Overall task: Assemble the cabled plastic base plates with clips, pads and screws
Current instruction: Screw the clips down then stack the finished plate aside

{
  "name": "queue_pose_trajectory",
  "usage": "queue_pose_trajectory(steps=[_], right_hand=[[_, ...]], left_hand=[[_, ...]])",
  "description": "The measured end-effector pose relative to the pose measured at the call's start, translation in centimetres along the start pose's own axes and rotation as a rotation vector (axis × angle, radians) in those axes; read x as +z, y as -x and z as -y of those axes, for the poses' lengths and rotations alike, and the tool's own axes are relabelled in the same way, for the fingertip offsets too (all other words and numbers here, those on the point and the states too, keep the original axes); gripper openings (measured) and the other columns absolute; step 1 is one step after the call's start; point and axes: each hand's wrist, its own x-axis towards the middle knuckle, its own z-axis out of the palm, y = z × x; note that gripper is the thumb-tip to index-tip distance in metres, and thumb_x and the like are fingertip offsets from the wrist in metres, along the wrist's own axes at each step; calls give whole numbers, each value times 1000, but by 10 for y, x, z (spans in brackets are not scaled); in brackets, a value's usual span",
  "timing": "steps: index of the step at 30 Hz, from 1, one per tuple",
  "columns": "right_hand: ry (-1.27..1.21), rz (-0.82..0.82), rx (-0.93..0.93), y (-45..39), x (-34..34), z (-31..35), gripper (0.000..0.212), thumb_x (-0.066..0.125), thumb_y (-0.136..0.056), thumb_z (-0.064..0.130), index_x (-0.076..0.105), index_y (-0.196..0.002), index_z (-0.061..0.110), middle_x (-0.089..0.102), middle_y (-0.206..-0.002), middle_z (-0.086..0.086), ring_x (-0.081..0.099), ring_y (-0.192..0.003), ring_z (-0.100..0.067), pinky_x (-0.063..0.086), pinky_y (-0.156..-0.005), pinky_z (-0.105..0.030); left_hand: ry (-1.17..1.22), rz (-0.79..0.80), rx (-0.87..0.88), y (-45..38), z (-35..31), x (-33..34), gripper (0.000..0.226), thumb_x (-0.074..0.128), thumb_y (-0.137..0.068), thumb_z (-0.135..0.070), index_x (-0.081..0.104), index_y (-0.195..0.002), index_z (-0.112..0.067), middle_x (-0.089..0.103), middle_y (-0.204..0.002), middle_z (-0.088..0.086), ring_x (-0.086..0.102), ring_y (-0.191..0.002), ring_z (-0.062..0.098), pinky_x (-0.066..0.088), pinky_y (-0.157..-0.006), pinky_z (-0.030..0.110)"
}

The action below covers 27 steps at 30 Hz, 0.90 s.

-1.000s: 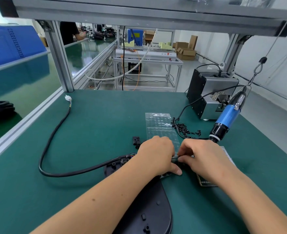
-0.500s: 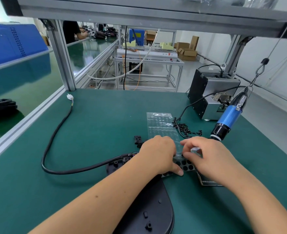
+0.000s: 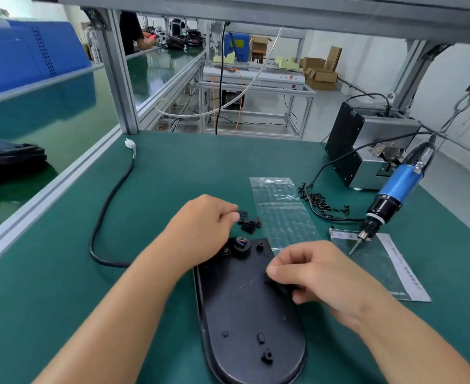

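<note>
From my remote seat I see the black base plate (image 3: 249,314) lying flat on the green bench mat (image 3: 48,300), its rounded end toward the six o'clock edge. My right hand (image 3: 330,281) sits over the plate's three o'clock edge, thumb and fingers curled and pinching a small black pad (image 3: 279,285) against the plate. My left hand (image 3: 200,231) hovers at the plate's eleven o'clock corner, fingers curled in (whether they actually hold anything I cannot tell). Just beside its fingertips, toward one o'clock, lies a little cluster of black clips (image 3: 249,221). The black cable (image 3: 109,209) leaves the plate's far end, loops out toward nine o'clock and runs up to a white connector (image 3: 129,143) at eleven. A clear backing sheet (image 3: 282,212) lies at twelve o'clock of the plate, with loose black screws (image 3: 321,202) at its right. The blue electric screwdriver (image 3: 391,198) hangs at two o'clock, tip down over a plastic bag (image 3: 383,264).
</note>
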Motion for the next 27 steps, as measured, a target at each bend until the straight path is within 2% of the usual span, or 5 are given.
queue_pose_trajectory(steps=[3,8,14,21,27], right_hand=[[-3,-25,21,0,1,0,18,74,-77,9,73,-61,16,65,-60,9,57,-54,3,44,-49,-15],[26,-71,0,1,4,-1,17,75,-77,10,73,-62,17,65,-60,9,56,-52,2,43,-47,-14],[62,-100,-37,2,6,-3,15,74,-78,10,73,-63,15,65,-59,6,52,-48,-2,41,-47,-13],[173,-192,-154,5,11,-9,13,75,-75,14,73,-65,20,65,-57,5,52,-48,-4,41,-51,-19],[176,-227,-215,4,15,-16,14,77,-73,10,68,-71,20,57,-55,8,48,-49,-4,41,-49,-15]], left_hand=[[31,-107,-52,10,8,8,20,46,-96,-28,59,-83,-20,66,-83,-4,60,-87,19,51,-89,37],[39,-92,-36,10,8,15,16,45,-96,-30,41,-80,-32,48,-79,-9,42,-77,15,52,-88,39],[55,-87,-42,12,8,16,18,45,-96,-31,45,-78,-30,52,-79,-7,51,-79,20,52,-87,40],[60,-96,-37,12,10,18,17,44,-96,-30,41,-80,-31,51,-78,-6,42,-76,15,52,-87,38],[51,-88,-50,15,7,16,18,43,-96,-30,42,-79,-32,70,-94,10,63,-91,28,53,-83,40]])
